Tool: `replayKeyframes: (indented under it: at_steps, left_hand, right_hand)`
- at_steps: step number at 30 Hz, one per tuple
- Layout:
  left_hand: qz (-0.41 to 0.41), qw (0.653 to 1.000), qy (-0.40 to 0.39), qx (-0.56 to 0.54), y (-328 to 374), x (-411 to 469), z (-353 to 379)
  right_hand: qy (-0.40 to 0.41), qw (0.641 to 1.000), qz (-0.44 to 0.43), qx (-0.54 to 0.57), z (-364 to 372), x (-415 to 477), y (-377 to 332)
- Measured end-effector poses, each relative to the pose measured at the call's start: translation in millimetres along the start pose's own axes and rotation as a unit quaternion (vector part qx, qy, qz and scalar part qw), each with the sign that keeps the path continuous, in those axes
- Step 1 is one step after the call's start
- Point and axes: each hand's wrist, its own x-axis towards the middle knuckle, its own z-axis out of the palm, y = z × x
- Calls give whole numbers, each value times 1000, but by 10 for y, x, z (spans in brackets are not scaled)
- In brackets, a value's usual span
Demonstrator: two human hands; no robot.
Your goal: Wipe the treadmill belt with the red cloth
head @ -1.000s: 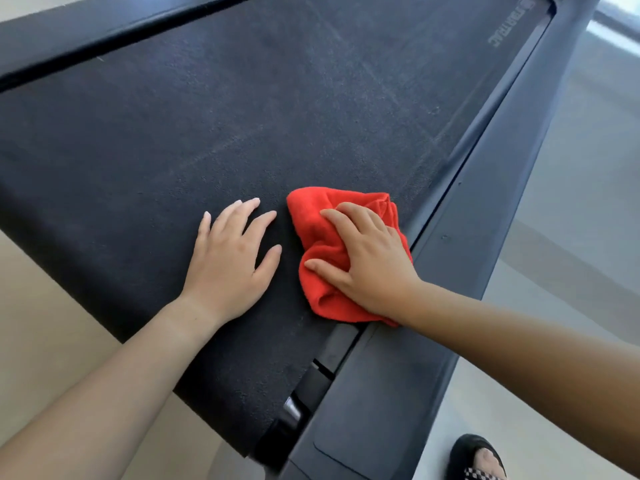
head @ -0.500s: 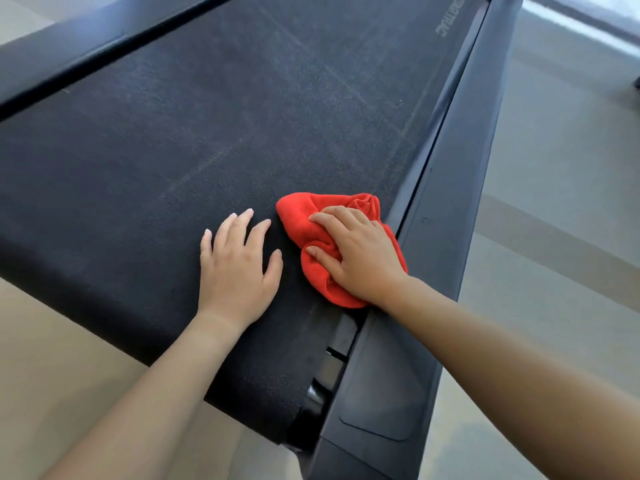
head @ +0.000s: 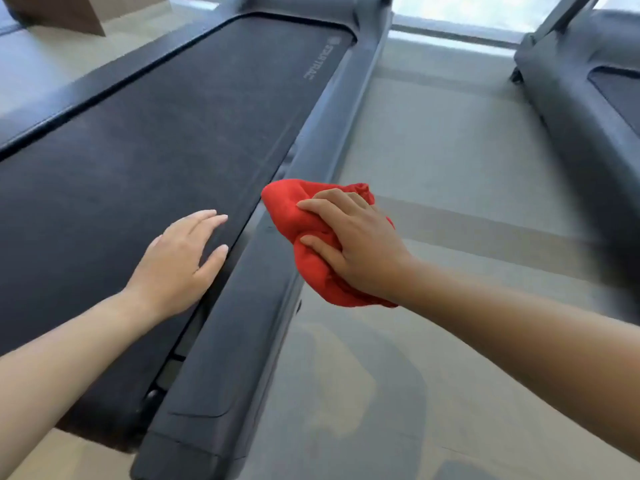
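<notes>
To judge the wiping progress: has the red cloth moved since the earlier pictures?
Yes. The crumpled red cloth, held by the right hand, moved rightward: off the black treadmill belt, now over the grey side rail.

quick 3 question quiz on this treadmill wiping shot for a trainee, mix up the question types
1. True or false: the red cloth lies spread flat on the treadmill belt.
2. Which hand grips the cloth? A) left hand B) right hand C) both
3. Fill in: the left hand, fingers straight, is over the treadmill ____.
Key: 1. False: it is bunched up and held beyond the belt's right edge. 2. B. 3. belt.
</notes>
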Motion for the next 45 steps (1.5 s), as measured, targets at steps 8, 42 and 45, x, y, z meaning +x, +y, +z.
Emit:
replayKeyframes:
  at_steps: [8, 42, 45]
  left_hand:
    - [197, 977, -80, 22, 2431, 414, 557]
    - [680, 695, -231, -38, 8781, 20, 3876]
    - [705, 669, -228, -67, 8904, -30, 4081]
  right_hand:
    - [29, 992, 110, -52, -1227, -1660, 1329]
    - [219, 695, 660, -182, -3188, -6757, 3436]
    - [231, 662, 688, -190, -3131, -6751, 3334]
